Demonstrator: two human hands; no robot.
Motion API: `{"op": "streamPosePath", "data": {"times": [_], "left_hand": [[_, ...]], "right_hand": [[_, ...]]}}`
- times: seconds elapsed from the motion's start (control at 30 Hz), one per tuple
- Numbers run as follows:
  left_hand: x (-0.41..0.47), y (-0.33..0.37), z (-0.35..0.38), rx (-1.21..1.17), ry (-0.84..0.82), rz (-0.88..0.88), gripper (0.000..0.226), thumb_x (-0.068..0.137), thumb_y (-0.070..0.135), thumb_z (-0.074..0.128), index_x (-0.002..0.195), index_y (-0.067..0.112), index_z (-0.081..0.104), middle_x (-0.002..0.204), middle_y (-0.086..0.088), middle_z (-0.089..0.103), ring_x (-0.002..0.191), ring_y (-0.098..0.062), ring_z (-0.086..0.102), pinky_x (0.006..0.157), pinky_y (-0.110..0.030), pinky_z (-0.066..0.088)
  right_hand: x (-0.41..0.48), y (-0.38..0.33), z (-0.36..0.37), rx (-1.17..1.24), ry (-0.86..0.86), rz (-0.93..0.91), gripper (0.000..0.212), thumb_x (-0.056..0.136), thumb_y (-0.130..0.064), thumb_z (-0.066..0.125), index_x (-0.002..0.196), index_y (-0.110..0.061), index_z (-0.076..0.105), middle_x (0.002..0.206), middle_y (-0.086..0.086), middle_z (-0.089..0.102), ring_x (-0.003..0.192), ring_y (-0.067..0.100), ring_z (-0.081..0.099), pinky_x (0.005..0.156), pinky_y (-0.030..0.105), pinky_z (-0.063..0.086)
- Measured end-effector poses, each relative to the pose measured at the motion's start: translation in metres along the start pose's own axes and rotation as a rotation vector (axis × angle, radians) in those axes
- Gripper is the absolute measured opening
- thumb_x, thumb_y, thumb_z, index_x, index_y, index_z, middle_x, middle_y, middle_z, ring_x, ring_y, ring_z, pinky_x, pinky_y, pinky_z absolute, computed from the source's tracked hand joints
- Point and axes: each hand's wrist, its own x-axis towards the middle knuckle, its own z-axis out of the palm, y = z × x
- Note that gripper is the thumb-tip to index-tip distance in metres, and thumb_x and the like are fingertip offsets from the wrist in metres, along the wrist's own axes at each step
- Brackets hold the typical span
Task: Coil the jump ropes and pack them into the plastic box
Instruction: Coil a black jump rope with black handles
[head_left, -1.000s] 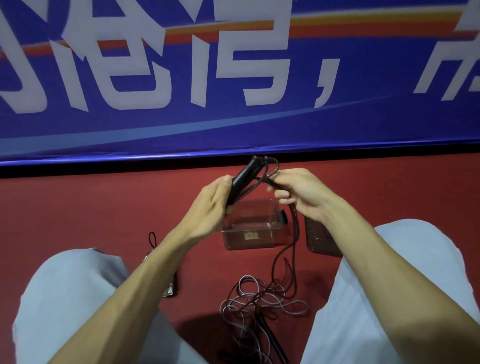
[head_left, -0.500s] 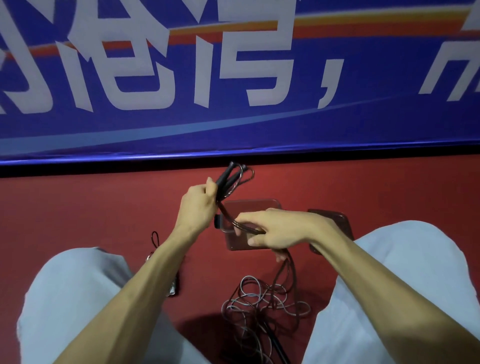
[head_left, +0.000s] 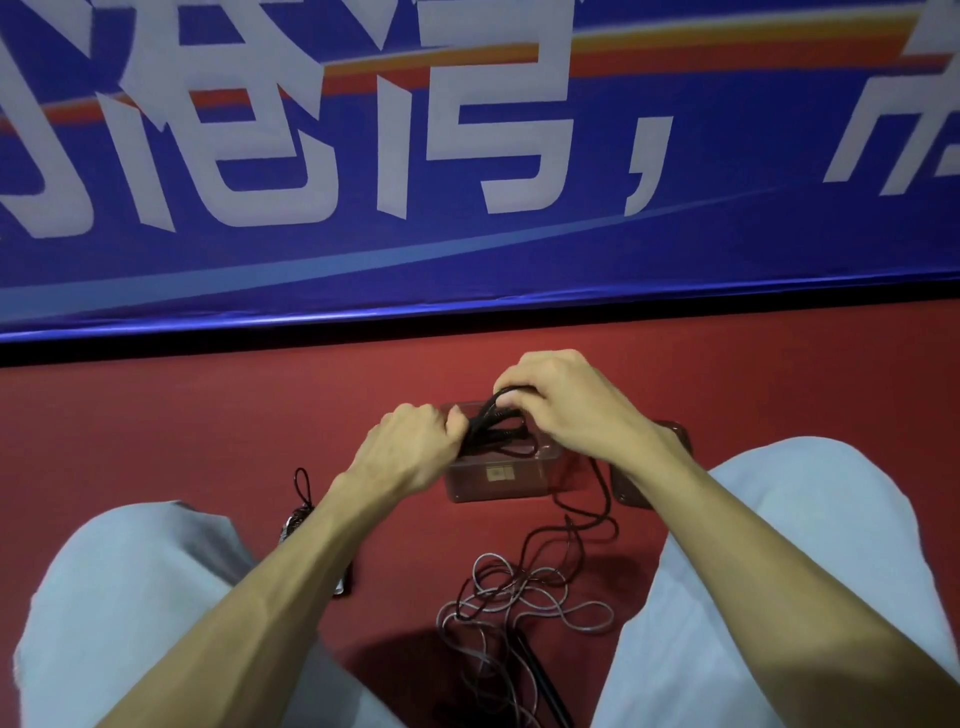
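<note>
**Head view: hands and black rope over the plastic box**

The plastic box (head_left: 501, 475) is a small, clear, rectangular container with rounded corners and a small square label on its near wall. It stands on the red floor (head_left: 182, 441), directly under both hands. Its dark, flat lid (head_left: 631, 488) lies on the floor just beside the box, under the right wrist.

The black jump rope (head_left: 496, 431) is a thin, braided cord, bunched in loops between the hands above the box opening. Its free length hangs below the right hand to a loose tangle with a grey, glossy rope (head_left: 530, 603) nearer the person.

The left hand (head_left: 410, 452) is fisted, clamped on the bundle's left end. The right hand (head_left: 566, 410) is curled, fingertips pinching the top loops.
</note>
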Motion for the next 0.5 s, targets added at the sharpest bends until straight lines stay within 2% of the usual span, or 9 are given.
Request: {"op": "streamPosePath", "data": {"times": [0.1, 0.17, 0.23, 0.33, 0.43, 0.5], "left_hand": [[-0.010, 0.009, -0.004, -0.008, 0.020, 0.052, 0.056, 0.102, 0.041, 0.027, 0.054, 0.014, 0.035, 0.066, -0.014, 0.044, 0.070, -0.040, 0.048, 0.067, -0.037, 0.038], [-0.012, 0.009, -0.006, -0.030, 0.023, 0.092, 0.056, 0.103, 0.039, 0.026, 0.053, 0.016, 0.034, 0.059, -0.009, 0.042, 0.066, -0.037, 0.048, 0.066, -0.036, 0.038], [-0.013, 0.007, -0.009, -0.045, 0.042, 0.147, 0.054, 0.104, 0.037, 0.025, 0.053, 0.018, 0.033, 0.056, -0.005, 0.040, 0.061, -0.033, 0.046, 0.064, -0.035, 0.035], [-0.013, 0.001, -0.013, -0.056, 0.052, 0.199, 0.051, 0.104, 0.034, 0.027, 0.056, 0.018, 0.036, 0.062, 0.002, 0.043, 0.060, -0.027, 0.046, 0.063, -0.033, 0.033], [-0.011, -0.004, -0.011, -0.099, 0.045, 0.227, 0.051, 0.103, 0.034, 0.027, 0.057, 0.017, 0.040, 0.072, 0.006, 0.044, 0.066, -0.027, 0.051, 0.068, -0.032, 0.036], [-0.010, -0.003, -0.010, -0.117, 0.052, 0.220, 0.053, 0.103, 0.036, 0.027, 0.055, 0.017, 0.039, 0.073, 0.006, 0.044, 0.068, -0.028, 0.052, 0.069, -0.033, 0.037]], "right_hand": [[0.002, 0.004, 0.007, 0.015, 0.061, 0.112, 0.017, 0.093, -0.029, 0.061, 0.100, -0.019, 0.074, 0.090, -0.003, 0.065, 0.090, 0.017, 0.057, 0.083, 0.035, 0.047], [0.004, 0.005, 0.011, 0.078, 0.060, 0.169, 0.015, 0.094, -0.030, 0.060, 0.096, -0.022, 0.073, 0.084, -0.008, 0.061, 0.085, 0.013, 0.054, 0.078, 0.031, 0.044], [0.005, 0.005, 0.015, 0.169, -0.012, 0.229, 0.014, 0.096, -0.028, 0.057, 0.087, -0.027, 0.067, 0.076, -0.011, 0.059, 0.076, 0.011, 0.053, 0.069, 0.027, 0.040], [0.007, 0.003, 0.020, 0.289, -0.113, 0.267, 0.024, 0.098, -0.026, 0.053, 0.075, -0.030, 0.056, 0.068, -0.011, 0.056, 0.066, 0.010, 0.052, 0.061, 0.025, 0.039], [0.007, 0.001, 0.021, 0.439, -0.131, 0.272, 0.026, 0.099, -0.025, 0.053, 0.073, -0.028, 0.057, 0.062, -0.011, 0.051, 0.053, -0.001, 0.048, 0.053, 0.019, 0.042], [0.009, 0.004, 0.022, 0.445, -0.112, 0.243, 0.025, 0.098, -0.027, 0.054, 0.074, -0.029, 0.059, 0.065, -0.013, 0.054, 0.057, -0.003, 0.046, 0.061, 0.024, 0.041]]}}
